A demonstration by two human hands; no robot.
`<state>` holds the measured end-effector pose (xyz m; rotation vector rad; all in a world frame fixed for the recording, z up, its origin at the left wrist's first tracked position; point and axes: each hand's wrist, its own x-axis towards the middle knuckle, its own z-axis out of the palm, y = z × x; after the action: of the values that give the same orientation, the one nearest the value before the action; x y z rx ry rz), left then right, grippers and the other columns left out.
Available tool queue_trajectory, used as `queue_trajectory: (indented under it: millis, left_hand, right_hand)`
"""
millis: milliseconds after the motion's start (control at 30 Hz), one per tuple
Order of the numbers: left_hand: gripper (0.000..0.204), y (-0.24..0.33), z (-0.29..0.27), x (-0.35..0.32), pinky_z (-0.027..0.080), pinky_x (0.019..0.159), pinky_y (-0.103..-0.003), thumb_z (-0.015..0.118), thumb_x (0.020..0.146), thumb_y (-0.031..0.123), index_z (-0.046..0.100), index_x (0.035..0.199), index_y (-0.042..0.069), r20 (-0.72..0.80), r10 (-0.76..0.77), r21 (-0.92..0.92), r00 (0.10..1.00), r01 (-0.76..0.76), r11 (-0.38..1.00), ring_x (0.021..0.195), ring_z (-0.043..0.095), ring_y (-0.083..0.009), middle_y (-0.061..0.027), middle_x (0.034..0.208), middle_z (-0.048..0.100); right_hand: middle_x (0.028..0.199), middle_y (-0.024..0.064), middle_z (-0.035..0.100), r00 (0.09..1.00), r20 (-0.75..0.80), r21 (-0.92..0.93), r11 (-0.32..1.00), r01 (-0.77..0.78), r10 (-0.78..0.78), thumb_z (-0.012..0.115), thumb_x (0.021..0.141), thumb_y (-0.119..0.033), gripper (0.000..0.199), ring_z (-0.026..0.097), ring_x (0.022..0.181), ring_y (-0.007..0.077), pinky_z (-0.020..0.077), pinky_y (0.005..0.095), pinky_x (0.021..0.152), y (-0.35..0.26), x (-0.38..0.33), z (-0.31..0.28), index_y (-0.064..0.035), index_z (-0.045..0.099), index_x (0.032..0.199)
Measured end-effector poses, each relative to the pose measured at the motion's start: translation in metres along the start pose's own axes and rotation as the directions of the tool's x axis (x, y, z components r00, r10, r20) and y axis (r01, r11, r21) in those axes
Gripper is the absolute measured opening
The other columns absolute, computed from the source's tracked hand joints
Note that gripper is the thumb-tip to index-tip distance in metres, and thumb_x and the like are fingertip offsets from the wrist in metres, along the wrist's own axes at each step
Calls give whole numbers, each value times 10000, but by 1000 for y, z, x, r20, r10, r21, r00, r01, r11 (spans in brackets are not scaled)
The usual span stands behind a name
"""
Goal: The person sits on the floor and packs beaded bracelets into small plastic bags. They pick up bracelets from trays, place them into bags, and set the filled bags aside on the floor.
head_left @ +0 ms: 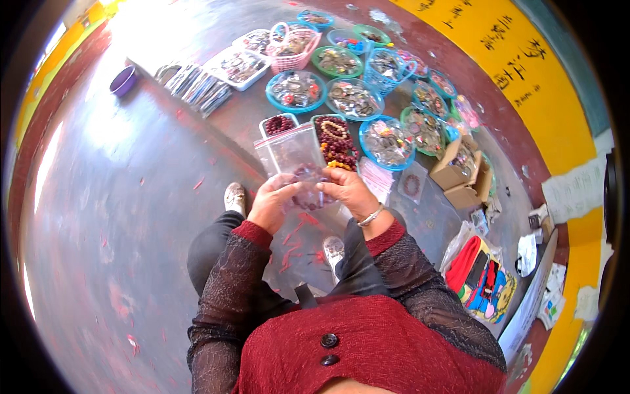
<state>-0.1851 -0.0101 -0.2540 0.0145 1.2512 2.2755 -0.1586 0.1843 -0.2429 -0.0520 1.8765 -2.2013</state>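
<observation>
Between my two hands is a clear zip bag [293,152] with a red strip along its top edge. Purplish beads [308,196] show at its lower end, but I cannot make out whether all of them lie inside it. My left hand [270,205] grips the bag's left side, fingers curled. On the opposite side, my right hand [356,197], with a bangle at the wrist, pinches it with thumb and fingers. Just beyond the bag stand a small tray of dark red beads [278,125] and a longer tray of bead strings [335,139].
Several round basins, such as a blue one [387,143], hold packed small goods. A pink basket [293,49] stands farther back. Cardboard boxes [457,164] and a bagged bead bracelet [412,185] lie to the right. A purple bowl [123,81] sits far left, near stacked flat packs [197,88].
</observation>
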Motion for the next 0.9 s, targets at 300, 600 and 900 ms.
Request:
queue_trajectory:
  millis: [300,600,900]
  left_hand:
    - [265,-13,-1,13,521,762,-321,492,918,159,529,1112,-17,64,-88,-79,994,93,992,875,621,-205,-119,979,617]
    - [263,-3,9,3,506,701,-272,466,928,197,532,1070,-14,-36,-163,90,986,166,982,857,624,-192,-148,1002,629]
    - [215,-20,11,7,493,693,-241,505,916,189,557,1037,19,-71,-226,209,972,236,949,826,628,-156,-105,953,647]
  right_hand:
    - [947,30,609,996,-73,144,988,51,-41,547,868,-42,290,579,811,82,498,224,675,-18,-20,-12,22,530,1150]
    - [899,31,617,791,-609,98,984,145,-56,541,845,-51,259,602,753,109,500,245,667,-5,-116,-134,21,567,1093]
    - [769,29,629,370,-895,248,967,-50,249,549,859,-114,194,611,628,120,480,265,487,115,-234,-266,-41,565,1039]
